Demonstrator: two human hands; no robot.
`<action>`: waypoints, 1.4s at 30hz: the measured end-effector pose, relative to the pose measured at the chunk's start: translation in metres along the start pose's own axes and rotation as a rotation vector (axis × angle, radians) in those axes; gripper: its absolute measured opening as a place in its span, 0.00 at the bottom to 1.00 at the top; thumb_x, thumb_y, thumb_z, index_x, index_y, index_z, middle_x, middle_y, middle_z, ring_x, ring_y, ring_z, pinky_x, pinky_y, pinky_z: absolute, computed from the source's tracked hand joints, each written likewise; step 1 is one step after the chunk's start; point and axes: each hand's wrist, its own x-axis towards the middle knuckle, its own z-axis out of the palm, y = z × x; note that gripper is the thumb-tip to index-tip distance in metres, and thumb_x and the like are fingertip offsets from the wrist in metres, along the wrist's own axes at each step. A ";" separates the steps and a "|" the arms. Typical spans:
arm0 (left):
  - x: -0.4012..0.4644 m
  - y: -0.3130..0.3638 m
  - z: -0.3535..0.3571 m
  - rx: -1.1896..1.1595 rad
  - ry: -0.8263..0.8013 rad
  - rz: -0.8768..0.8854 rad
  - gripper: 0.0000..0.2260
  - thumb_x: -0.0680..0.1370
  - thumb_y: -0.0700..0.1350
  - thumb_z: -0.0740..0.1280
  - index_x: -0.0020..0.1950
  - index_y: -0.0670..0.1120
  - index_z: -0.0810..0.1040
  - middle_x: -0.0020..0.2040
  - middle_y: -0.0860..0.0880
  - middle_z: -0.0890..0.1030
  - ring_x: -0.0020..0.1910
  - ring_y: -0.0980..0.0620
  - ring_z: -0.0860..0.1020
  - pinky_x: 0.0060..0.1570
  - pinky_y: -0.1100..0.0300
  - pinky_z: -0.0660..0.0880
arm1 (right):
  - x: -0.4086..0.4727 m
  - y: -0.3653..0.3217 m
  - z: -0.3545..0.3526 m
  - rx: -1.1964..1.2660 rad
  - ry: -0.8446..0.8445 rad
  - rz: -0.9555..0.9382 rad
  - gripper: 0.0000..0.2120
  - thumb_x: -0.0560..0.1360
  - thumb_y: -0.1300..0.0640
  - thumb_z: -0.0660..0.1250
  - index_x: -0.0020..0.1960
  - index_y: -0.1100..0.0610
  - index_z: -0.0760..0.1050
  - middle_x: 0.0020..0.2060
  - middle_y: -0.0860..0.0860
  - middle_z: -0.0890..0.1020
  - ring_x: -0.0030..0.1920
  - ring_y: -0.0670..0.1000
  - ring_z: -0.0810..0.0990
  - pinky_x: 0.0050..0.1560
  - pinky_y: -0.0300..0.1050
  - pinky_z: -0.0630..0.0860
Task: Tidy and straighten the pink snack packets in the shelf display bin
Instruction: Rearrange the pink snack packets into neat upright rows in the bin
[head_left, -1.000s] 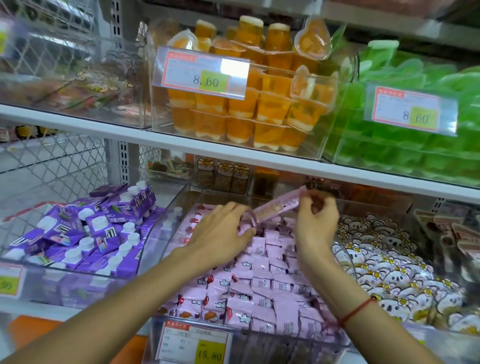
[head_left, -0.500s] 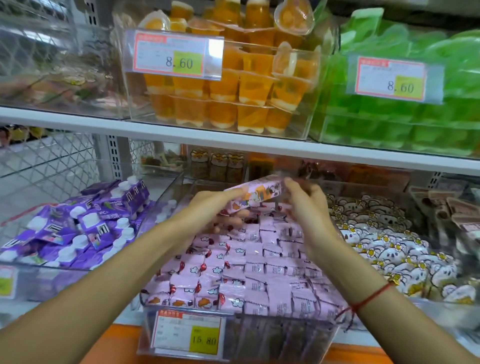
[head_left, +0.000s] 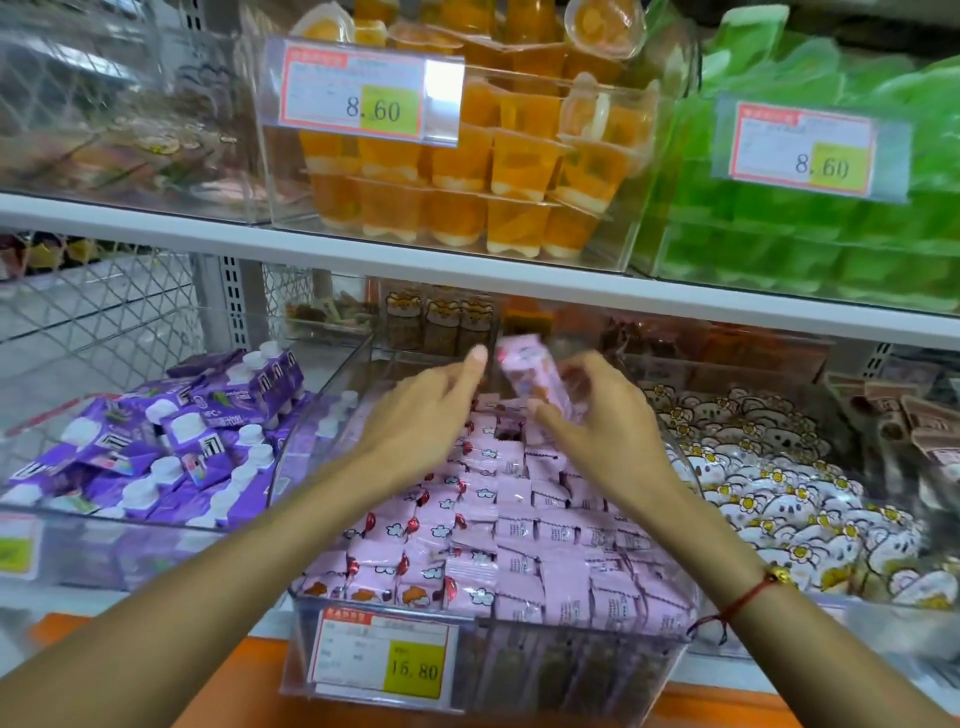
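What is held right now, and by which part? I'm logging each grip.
The right hand holds one pink packet by its lower end; the left hand holds nothing.

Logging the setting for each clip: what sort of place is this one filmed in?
Most likely a shop's snack aisle. Clear display bins sit on white shelves, each with a price tag such as 16.80 and 8.60, stocked with pink snack packets, orange jelly cups and purple cartons.

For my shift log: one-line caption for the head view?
Right hand holds one pink packet above the clear bin; left hand open beside it.
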 end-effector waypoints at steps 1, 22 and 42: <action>0.000 -0.006 0.003 0.076 -0.044 0.060 0.18 0.81 0.59 0.47 0.52 0.55 0.74 0.49 0.50 0.77 0.43 0.54 0.74 0.38 0.62 0.68 | 0.002 0.001 0.001 0.096 -0.001 0.108 0.15 0.73 0.48 0.70 0.54 0.53 0.70 0.44 0.45 0.79 0.42 0.45 0.77 0.41 0.43 0.75; 0.007 -0.032 0.012 0.384 -0.396 0.151 0.17 0.82 0.53 0.54 0.65 0.50 0.74 0.68 0.51 0.72 0.63 0.45 0.71 0.62 0.50 0.69 | 0.043 -0.003 0.004 0.209 -0.563 0.283 0.22 0.75 0.64 0.67 0.65 0.60 0.62 0.49 0.54 0.78 0.47 0.56 0.80 0.46 0.44 0.80; -0.002 -0.023 0.006 0.303 -0.212 0.187 0.17 0.80 0.51 0.60 0.69 0.53 0.70 0.68 0.52 0.71 0.66 0.51 0.67 0.61 0.55 0.65 | 0.034 0.001 0.029 -0.328 -0.681 0.068 0.21 0.74 0.67 0.58 0.63 0.54 0.76 0.63 0.51 0.77 0.64 0.53 0.74 0.63 0.48 0.71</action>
